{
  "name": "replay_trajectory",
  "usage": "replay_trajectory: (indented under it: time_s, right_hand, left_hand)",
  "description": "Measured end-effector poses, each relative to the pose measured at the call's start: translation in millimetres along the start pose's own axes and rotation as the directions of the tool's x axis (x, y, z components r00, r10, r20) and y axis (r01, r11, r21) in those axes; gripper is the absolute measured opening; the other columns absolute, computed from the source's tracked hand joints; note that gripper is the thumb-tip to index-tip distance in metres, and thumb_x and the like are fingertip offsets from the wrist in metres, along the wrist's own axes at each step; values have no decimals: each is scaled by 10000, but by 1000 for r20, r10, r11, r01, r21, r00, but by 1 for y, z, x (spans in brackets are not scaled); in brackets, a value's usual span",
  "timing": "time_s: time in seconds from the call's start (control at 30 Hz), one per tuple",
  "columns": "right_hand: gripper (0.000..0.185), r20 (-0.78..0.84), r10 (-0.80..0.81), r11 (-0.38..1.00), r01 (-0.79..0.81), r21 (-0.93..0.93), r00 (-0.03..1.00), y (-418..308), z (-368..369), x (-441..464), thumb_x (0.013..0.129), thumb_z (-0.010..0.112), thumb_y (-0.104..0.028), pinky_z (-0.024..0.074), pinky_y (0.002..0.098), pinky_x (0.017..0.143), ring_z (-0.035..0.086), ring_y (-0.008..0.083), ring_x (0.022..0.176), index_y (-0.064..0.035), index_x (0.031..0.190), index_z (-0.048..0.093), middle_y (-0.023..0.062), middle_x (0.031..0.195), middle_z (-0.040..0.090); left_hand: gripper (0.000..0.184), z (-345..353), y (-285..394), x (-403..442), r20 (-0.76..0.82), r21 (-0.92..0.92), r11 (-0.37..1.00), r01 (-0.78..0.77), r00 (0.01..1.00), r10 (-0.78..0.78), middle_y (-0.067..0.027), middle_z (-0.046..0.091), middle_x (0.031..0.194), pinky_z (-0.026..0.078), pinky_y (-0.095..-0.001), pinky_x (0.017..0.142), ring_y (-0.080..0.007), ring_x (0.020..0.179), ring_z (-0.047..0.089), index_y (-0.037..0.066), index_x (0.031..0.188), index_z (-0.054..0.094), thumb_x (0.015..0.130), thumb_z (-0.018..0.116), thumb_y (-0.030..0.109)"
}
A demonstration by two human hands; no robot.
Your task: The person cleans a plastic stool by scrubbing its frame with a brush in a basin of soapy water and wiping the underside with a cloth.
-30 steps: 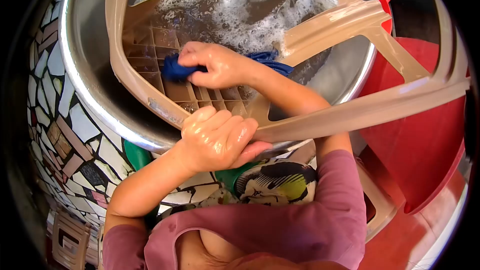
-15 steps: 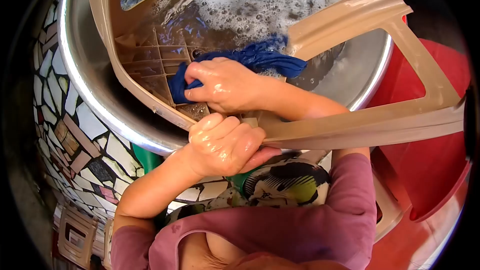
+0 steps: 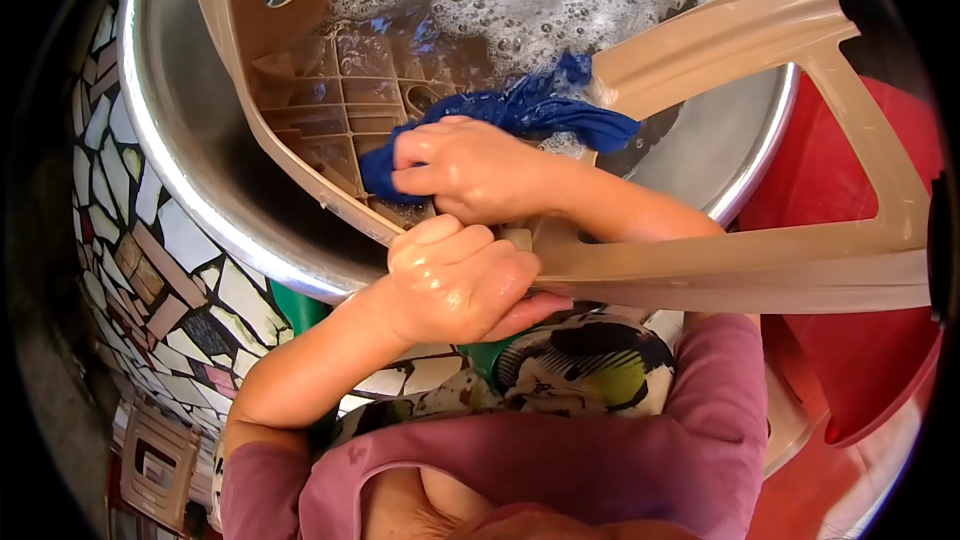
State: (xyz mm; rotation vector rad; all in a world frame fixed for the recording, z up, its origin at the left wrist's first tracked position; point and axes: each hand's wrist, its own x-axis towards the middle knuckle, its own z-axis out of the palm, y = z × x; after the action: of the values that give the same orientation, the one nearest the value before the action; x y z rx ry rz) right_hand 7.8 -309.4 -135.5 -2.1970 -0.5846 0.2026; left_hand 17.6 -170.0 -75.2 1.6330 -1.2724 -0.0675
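Observation:
A tan plastic stool (image 3: 720, 265) lies tilted across the metal basin, with its ribbed underside (image 3: 325, 105) facing up and partly in soapy water. My left hand (image 3: 462, 275) is wrapped round the stool's near edge. Just beyond it, my right hand (image 3: 475, 170) grips a wet, bunched blue cloth (image 3: 530, 108) and presses it against the ribs. One end of the cloth trails to the right, beside a stool leg (image 3: 710, 50). Both hands are wet, and the right fingertips are partly hidden in the cloth.
The large metal basin (image 3: 185, 155) holds grey water with foam (image 3: 530, 0). Its outside wall is covered in broken-tile mosaic (image 3: 185, 240). A red plastic tub (image 3: 850, 360) stands at the right. Another tan stool (image 3: 158, 465) is at lower left.
The stool, both hands and the cloth have shifted slightly to the right in view. Both grips stay the same, and the foam's pattern has changed.

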Motion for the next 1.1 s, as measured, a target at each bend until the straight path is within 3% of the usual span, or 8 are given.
replay_trajectory:
  time_s: [0.1, 0.27, 0.4, 0.53, 0.7, 0.77, 0.9, 1.1]
  right_hand:
    - [125, -45, -127, 991, 125, -51, 991, 12, -1, 16, 677, 608, -102, 397, 370, 690, 545, 236, 838, -109, 785, 669, 48, 880, 543]
    - [130, -69, 65, 858, -91, -506, 996, -2, -5, 12, 706, 585, -178, 373, 352, 664, 532, 209, 838, -159, 756, 704, 10, 847, 546]
    - [366, 209, 334, 932, -355, 71, 919, 8, -32, -4, 653, 532, 21, 460, 352, 755, 585, 257, 848, -86, 953, 711, 94, 874, 589]
    - [422, -58, 190, 847, -134, 515, 980, 19, -29, 17, 695, 498, 9, 456, 327, 767, 560, 286, 845, -44, 1088, 641, 150, 907, 563]
    - [381, 60, 100, 979, -109, 170, 993, 1, -14, 41, 702, 567, -53, 460, 405, 765, 581, 311, 861, -146, 1049, 693, 116, 951, 574]
    - [346, -47, -42, 972, 30, -235, 998, 4, -8, 43, 709, 609, -124, 436, 399, 689, 573, 259, 804, -226, 1023, 711, 81, 910, 559]
    - [284, -270, -145, 860, -14, -510, 952, 7, 13, 51, 733, 598, -205, 404, 358, 658, 557, 198, 842, -297, 981, 701, 48, 883, 551]
    - [280, -157, 65, 897, -126, -423, 986, 1, 1, 30, 744, 582, -158, 397, 345, 672, 551, 207, 838, -251, 979, 703, 38, 841, 529]
  left_hand:
    - [316, 3, -1, 0, 3, 24, 1000, 0, 1000, 0, 34, 484, 573, 284, -269, 437, -126, 464, 438, 111, 738, 557, 657, 788, 311]
    - [438, 0, -4, 0, 55, 41, 997, -60, 997, 57, 12, 517, 595, 274, -272, 456, -136, 456, 445, 78, 801, 531, 630, 837, 341]
    - [423, -1, -4, 0, 88, 33, 999, -34, 996, 31, 10, 522, 600, 269, -273, 458, -136, 455, 440, 76, 806, 532, 643, 823, 336]
    - [306, 5, 0, 9, 17, 38, 999, -20, 1000, 20, 31, 479, 564, 275, -264, 446, -128, 456, 429, 109, 757, 549, 630, 782, 260]
    - [326, 4, 1, 8, 55, 41, 999, -34, 998, 32, 9, 517, 599, 275, -283, 467, -152, 458, 439, 78, 753, 544, 622, 779, 263]
    - [295, 3, 0, 4, 44, 36, 999, -3, 999, 2, 28, 462, 562, 271, -269, 448, -131, 461, 429, 110, 741, 544, 605, 770, 242]
    - [293, 4, 3, 3, 50, 6, 1000, 8, 999, -8, 29, 451, 557, 268, -270, 448, -133, 457, 422, 109, 732, 541, 604, 769, 243]
    - [275, 3, -2, 4, 63, 13, 1000, -7, 998, 6, 33, 442, 548, 261, -266, 450, -131, 457, 424, 109, 715, 538, 598, 757, 226]
